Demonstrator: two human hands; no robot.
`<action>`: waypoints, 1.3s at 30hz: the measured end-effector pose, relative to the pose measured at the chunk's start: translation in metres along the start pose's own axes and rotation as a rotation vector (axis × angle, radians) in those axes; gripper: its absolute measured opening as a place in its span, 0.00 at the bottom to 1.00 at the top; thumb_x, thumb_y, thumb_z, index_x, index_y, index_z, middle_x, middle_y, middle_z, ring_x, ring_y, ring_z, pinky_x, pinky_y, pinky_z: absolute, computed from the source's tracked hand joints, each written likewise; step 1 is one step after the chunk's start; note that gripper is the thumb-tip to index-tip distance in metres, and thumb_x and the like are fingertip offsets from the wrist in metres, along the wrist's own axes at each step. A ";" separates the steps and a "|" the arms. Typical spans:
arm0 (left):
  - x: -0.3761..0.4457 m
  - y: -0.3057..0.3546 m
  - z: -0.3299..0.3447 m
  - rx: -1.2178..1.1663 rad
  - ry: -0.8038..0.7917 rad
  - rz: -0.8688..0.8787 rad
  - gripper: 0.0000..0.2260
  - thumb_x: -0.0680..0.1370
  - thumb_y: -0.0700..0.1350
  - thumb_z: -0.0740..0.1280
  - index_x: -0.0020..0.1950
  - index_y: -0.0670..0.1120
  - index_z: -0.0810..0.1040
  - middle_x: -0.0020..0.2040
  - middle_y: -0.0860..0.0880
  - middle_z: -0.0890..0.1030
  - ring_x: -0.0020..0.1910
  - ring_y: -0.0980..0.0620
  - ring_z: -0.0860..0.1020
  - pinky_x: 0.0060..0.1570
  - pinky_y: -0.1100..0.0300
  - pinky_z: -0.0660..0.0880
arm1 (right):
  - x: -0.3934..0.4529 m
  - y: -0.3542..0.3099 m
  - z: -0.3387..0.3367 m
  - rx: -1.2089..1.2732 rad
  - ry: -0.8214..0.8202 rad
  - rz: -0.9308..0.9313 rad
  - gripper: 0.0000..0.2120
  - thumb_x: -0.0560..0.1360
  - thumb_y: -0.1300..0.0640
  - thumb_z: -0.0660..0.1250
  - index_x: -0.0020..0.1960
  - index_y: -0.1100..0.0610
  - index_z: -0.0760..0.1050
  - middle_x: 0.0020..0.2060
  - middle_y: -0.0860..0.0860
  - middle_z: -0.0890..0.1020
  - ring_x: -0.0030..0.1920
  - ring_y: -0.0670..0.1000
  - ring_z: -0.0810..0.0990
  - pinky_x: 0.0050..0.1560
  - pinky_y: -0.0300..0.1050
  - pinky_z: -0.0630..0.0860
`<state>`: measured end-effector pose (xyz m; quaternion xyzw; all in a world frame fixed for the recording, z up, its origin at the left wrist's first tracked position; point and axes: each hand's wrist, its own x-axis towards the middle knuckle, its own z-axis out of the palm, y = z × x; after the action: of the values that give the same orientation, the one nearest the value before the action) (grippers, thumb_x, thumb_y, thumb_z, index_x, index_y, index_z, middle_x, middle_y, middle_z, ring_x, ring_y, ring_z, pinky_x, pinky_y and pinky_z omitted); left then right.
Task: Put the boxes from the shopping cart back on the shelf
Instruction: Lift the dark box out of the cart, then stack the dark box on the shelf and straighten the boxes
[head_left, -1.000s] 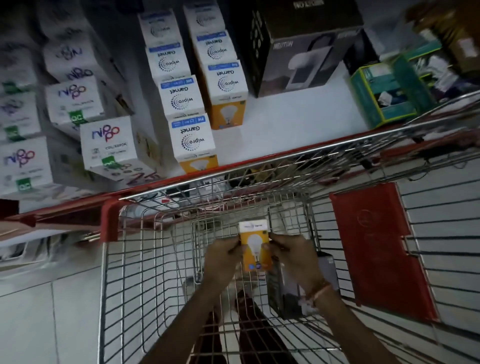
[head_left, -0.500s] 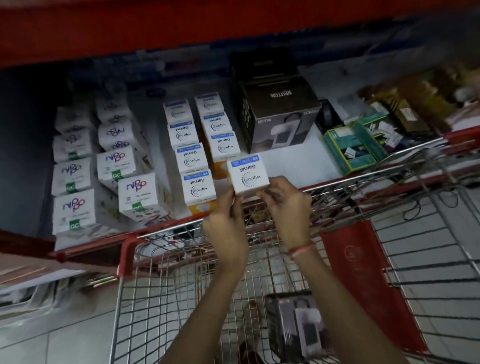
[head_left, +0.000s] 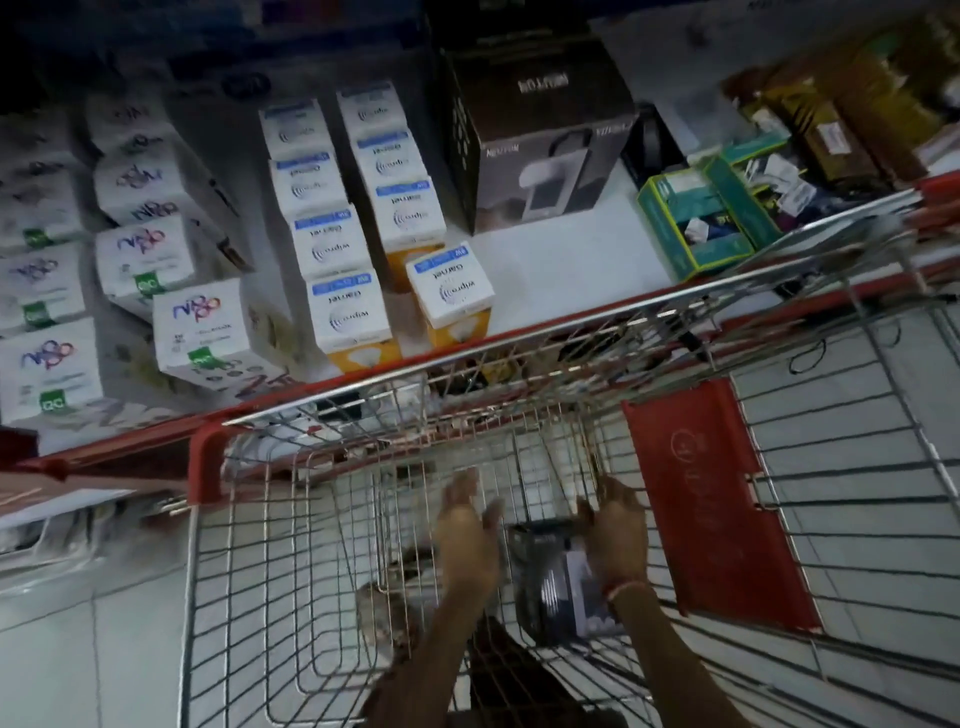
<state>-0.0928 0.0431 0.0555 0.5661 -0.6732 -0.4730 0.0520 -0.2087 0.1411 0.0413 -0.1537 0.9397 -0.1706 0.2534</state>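
A white and orange bulb box (head_left: 451, 295) stands at the front of the right-hand bulb row on the white shelf (head_left: 566, 270), free of both hands. Inside the wire shopping cart (head_left: 363, 431) lies a dark box (head_left: 558, 577) with a pale picture on it. My left hand (head_left: 467, 525) is just left of that box with fingers spread and nothing in it. My right hand (head_left: 618, 525) is at the box's right side, fingers apart, over its edge; I cannot tell if it touches.
Two rows of bulb boxes (head_left: 332, 249) fill the shelf's middle, white boxes (head_left: 150, 254) stand at the left, a big dark carton (head_left: 540, 140) at the back and green boxes (head_left: 691, 223) at the right. A red flap (head_left: 711, 499) hangs in the cart.
Both hands carried the bulb box up from the cart, left it on the shelf at the front of the right row, then dropped back into the cart beside the dark box.
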 end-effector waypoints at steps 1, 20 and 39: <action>0.000 -0.017 0.017 0.100 -0.167 -0.102 0.16 0.77 0.43 0.66 0.64 0.41 0.71 0.62 0.41 0.77 0.60 0.43 0.75 0.61 0.49 0.74 | 0.000 0.025 0.014 -0.146 -0.128 0.092 0.18 0.77 0.57 0.63 0.63 0.66 0.69 0.59 0.62 0.76 0.60 0.60 0.74 0.60 0.49 0.74; -0.024 0.084 -0.088 0.011 -0.249 0.232 0.14 0.71 0.41 0.73 0.56 0.42 0.79 0.52 0.44 0.84 0.49 0.48 0.82 0.48 0.56 0.79 | -0.039 -0.029 -0.117 0.311 0.066 -0.157 0.31 0.57 0.56 0.80 0.58 0.49 0.74 0.54 0.53 0.81 0.51 0.52 0.81 0.52 0.53 0.80; 0.062 0.194 -0.059 0.067 0.230 0.317 0.15 0.77 0.35 0.63 0.63 0.41 0.67 0.46 0.45 0.81 0.37 0.55 0.77 0.37 0.68 0.78 | 0.106 -0.137 -0.171 0.146 0.420 -0.387 0.25 0.60 0.62 0.80 0.49 0.66 0.69 0.51 0.63 0.77 0.49 0.59 0.77 0.50 0.52 0.77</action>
<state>-0.2169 -0.0585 0.1942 0.5045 -0.7591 -0.3683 0.1834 -0.3592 0.0205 0.1895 -0.2727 0.9101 -0.3109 0.0267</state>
